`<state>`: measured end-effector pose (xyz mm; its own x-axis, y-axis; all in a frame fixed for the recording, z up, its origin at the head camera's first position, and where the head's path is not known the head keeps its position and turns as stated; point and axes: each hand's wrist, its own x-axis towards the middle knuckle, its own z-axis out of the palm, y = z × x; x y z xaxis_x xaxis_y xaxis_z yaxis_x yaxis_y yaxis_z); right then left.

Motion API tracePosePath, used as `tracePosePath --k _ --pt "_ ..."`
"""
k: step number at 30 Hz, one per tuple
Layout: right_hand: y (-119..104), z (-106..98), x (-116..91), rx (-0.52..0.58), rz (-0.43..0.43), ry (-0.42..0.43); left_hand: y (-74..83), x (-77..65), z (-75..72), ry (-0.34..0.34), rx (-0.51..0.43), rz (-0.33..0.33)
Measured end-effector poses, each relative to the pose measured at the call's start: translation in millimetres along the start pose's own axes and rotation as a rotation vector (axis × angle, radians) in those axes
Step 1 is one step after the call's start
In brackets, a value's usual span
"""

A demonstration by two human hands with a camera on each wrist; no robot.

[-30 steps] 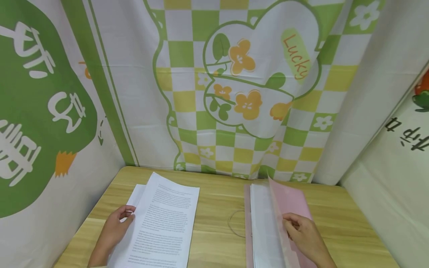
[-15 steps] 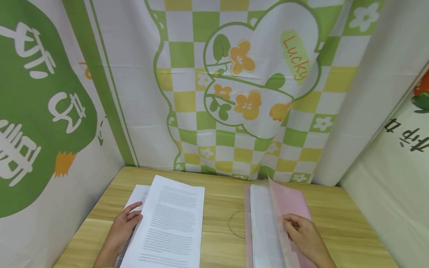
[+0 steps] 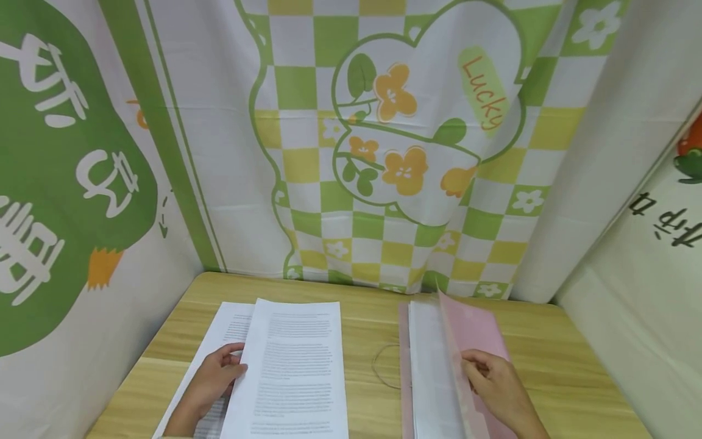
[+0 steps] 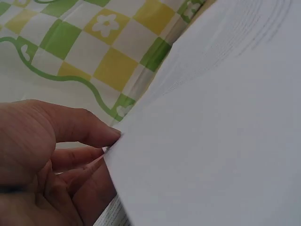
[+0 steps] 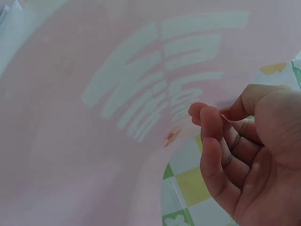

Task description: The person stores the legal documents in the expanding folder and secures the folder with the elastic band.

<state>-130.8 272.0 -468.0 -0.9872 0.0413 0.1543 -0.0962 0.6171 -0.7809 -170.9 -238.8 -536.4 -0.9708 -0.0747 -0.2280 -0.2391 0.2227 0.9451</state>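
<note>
In the head view, my left hand (image 3: 211,378) pinches the left edge of a printed sheet of paper (image 3: 298,372). Under it on the table lies another printed sheet (image 3: 236,320), partly covered. The left wrist view has the thumb (image 4: 101,134) on top of the held sheet (image 4: 202,132) near its edge, fingers beneath. At the right, a pink folder (image 3: 477,329) stands partly opened, with white papers (image 3: 430,366) inside. My right hand (image 3: 499,387) pinches the edge of its raised cover. In the right wrist view the cover (image 5: 70,155) looks translucent and bends.
A thin string loop (image 3: 374,366) sticks out from the folder's left side onto the wooden table (image 3: 364,317). Behind the table hangs a checked green and yellow curtain (image 3: 370,225). Printed cloth panels close off the left and right sides.
My left hand has moved right, carrying the upper printed sheet rightward, and more of the sheet beneath shows. My right hand and the folder have hardly moved.
</note>
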Motion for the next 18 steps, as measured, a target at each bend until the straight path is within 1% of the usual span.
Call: tracePosePath --k 2,4,6,7,10,12,16,18 --pt "0.2 0.2 0.2 0.0 0.002 -0.001 0.3 -0.5 -0.3 -0.006 0.084 0.012" --pt "0.3 0.3 0.3 0.0 0.003 -0.001 1.6 -1.2 -0.4 -0.007 0.144 0.022" --pt "0.3 0.3 0.5 -0.001 0.004 0.0 3.1 -1.6 -0.2 -0.006 0.174 0.038" --pt "0.2 0.4 0.5 -0.002 0.005 0.0 3.7 -1.8 -0.2 -0.009 0.17 0.048" --pt "0.1 0.5 0.6 -0.003 0.003 0.002 4.5 -2.2 -0.7 -0.037 0.103 0.061" --pt "-0.2 0.7 0.9 -0.003 0.002 0.006 4.2 -1.9 -1.0 -0.05 0.043 0.049" --pt "-0.6 0.8 0.5 -0.001 -0.006 0.013 3.0 0.3 0.1 -0.034 -0.036 0.01" --pt "-1.0 0.8 0.4 -0.001 -0.008 0.014 3.6 0.8 0.3 -0.04 -0.071 0.006"
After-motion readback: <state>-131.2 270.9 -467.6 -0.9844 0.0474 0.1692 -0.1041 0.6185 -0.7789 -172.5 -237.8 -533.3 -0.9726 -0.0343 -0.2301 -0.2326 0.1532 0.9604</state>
